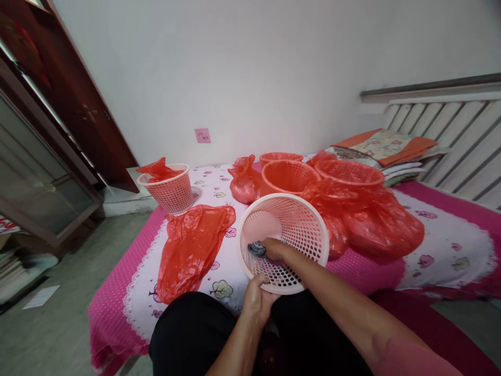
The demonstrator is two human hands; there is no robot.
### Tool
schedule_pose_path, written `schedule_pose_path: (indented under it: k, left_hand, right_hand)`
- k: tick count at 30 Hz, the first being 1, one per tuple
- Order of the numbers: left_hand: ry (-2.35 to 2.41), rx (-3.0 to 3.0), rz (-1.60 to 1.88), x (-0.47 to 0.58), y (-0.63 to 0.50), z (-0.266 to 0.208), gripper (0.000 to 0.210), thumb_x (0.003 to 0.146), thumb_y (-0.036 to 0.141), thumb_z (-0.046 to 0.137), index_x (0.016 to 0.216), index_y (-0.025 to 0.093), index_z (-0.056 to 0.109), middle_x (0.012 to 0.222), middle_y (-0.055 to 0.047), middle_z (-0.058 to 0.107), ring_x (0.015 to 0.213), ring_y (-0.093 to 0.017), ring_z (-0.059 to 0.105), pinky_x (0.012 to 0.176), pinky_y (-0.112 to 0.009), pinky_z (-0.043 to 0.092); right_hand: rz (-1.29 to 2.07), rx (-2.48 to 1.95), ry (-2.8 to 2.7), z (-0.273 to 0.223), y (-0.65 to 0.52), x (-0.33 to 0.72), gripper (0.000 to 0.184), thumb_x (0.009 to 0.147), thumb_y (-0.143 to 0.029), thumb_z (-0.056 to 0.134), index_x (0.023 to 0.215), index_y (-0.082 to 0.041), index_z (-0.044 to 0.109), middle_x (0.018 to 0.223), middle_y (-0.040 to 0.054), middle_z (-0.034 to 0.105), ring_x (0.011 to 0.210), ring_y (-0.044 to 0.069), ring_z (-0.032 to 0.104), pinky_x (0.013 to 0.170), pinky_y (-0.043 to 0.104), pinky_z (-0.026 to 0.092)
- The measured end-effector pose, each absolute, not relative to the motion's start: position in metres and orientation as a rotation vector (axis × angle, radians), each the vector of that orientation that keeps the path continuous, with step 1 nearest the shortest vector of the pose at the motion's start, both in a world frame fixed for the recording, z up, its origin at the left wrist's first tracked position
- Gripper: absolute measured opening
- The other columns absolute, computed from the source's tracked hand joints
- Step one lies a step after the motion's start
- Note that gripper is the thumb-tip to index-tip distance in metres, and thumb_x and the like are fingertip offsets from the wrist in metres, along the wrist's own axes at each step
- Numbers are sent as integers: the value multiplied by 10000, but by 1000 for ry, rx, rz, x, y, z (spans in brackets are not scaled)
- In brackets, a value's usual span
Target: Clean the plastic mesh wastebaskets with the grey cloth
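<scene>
A pale pink perforated plastic basket (305, 216) is tilted toward me at the front edge of the bed, its mouth facing me. My left hand (259, 300) grips its near rim from below, with the thumb over the edge. Inside the basket, my right hand (276, 249) is closed around a dark grey-blue cloth (257, 248), close to the inner wall. To the left of the basket, an orange-red plastic bag (191, 248) lies flat on the bedspread.
Another pink basket (172, 193) with a red bag in it stands at the back left. Several baskets in red bags, one a red-lined basket (291, 176), crowd behind and right. Folded textiles (387, 146) lie near the radiator (462, 136). The bedspread (136, 292) hangs over the bed's edge.
</scene>
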State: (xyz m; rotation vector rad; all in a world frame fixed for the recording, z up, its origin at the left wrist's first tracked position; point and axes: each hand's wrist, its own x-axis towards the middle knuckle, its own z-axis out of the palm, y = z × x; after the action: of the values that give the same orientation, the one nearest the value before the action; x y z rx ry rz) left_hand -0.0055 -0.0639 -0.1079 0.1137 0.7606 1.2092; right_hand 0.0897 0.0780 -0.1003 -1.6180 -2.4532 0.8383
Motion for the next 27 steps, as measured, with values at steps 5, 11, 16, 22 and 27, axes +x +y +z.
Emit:
schedule_pose_path:
  k: [5,11,16,22,27]
  left_hand:
    - [755,96,1237,-4,-64,-105,244,870,189,620,1082,81,675,915,-130,790,929,-282,751,933,-476,581]
    - [694,111,1233,-3,-66,-108,361,930,354,631,1204,121,663,1018,-128,790,1009,-290,738,934,-474,575]
    - [723,85,1319,-2,-67,-112,291,857,382,737,972,115,721,900,-96,787,837,-233,751,859,-371,588]
    - [753,130,1271,-1,-71,-108,386,782,500,772,826,121,710,756,-83,763,819,-260,755,823,-365,595]
    - [930,114,1214,-4,-76,-100,146,753,159,685,883,93,677,763,-115,761,865,-307,765,821,-419,616]
  right_hand:
    - [740,-1570,-2624,-77,47,98,299,741,-116,641,1004,-144,782,1014,157,779,912,274,700,703,283,409]
    - [685,-1509,-2585,-57,-10,112,338,801,-195,553,1095,-166,716,1071,147,758,948,271,693,717,285,393]
    - [815,-1350,-2433,-60,-42,122,302,763,-185,542,1034,-183,674,974,78,742,832,215,655,684,268,365]
    - [1475,-1053,-2068,-64,-60,151,242,743,-239,587,931,-156,714,880,17,711,812,197,608,733,279,445]
    - [1919,-827,-1724,-62,-78,203,432,719,-354,720,1109,-174,762,988,39,753,995,250,657,904,355,493]
